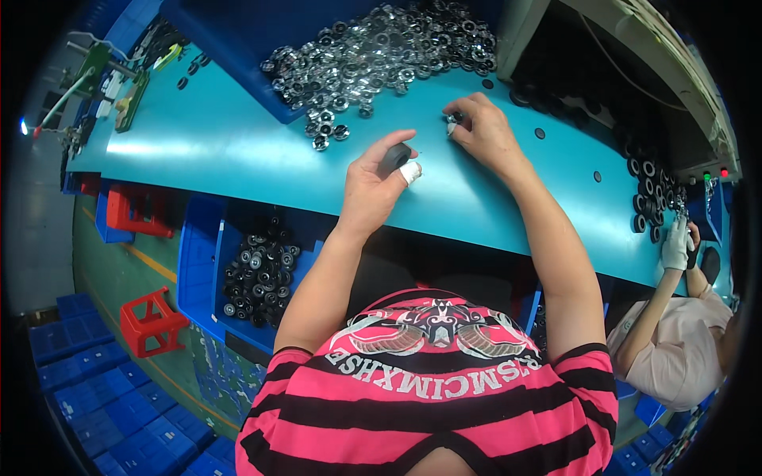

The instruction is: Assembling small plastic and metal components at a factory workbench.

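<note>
My left hand (371, 184) is above the teal tabletop (302, 170), its fingers closed round a black ring-shaped wheel (394, 159). White tape wraps that thumb. Farther to the right, my right hand (486, 133) pinches a small shiny chrome part (454, 118) between thumb and fingertips; the fingers partly cover it. A white wrap shows on a digit of this hand too. Beyond both hands spreads a heap of chrome-and-black round parts (381, 51), a few lying loose at its near left end. Small black discs (540, 133) rest on the table to the right.
A blue bin (226, 47) lies against the heap. Below the table edge, another blue bin (198, 258) holds black wheels (258, 274). A red stool (151, 324) stands at left. A grey machine housing (524, 36) rises at right, near black rings (647, 194) and a co-worker's gloved hand (675, 244).
</note>
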{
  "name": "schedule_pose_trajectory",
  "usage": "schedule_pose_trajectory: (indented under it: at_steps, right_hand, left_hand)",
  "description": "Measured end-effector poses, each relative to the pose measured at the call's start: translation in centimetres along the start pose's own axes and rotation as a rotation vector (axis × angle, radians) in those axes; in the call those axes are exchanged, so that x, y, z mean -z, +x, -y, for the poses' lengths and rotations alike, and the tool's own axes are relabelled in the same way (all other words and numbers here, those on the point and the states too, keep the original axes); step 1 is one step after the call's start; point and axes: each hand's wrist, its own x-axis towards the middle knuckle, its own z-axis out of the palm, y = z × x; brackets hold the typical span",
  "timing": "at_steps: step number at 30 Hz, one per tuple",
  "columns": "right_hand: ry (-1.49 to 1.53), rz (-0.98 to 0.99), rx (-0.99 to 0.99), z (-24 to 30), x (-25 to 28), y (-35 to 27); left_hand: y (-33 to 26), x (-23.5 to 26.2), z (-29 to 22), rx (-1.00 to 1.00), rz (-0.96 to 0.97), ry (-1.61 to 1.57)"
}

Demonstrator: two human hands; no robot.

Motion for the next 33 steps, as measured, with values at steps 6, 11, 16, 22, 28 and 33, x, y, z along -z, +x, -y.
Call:
schedule_pose_trajectory:
  at_steps: [6, 11, 16, 22, 28, 33]
  right_hand:
    - [0.333, -0.033, -0.118, -1.1, -0.3, -0.3]
    - [0.602, 0.045, -0.181, -1.3, -0.5, -0.3]
    - [0.796, 0.187, -0.18, -1.3, -1.2, -0.5]
    - [0.869, 0.248, -0.116, -1.0, -1.8, -0.6]
    - [1.006, 0.271, -0.118, -0.2, -1.4, -1.0]
    - [0.899, 0.291, -0.142, 0.1, -1.3, -1.2]
  left_hand:
    - [2.7, -0.4, 0.8, 0.146, 0.04, -0.096]
    - [3.5, -1.2, 1.9, -0.078, -0.112, 0.27]
    - [4.0, -0.6, 2.7, -0.141, -0.093, 0.313]
    - [4.0, -0.5, 2.8, -0.157, -0.09, 0.255]
    - [4.0, -0.2, 3.1, -0.17, -0.08, 0.344]
    - [3.9, 0.0, 3.5, -0.121, -0.116, 0.231]
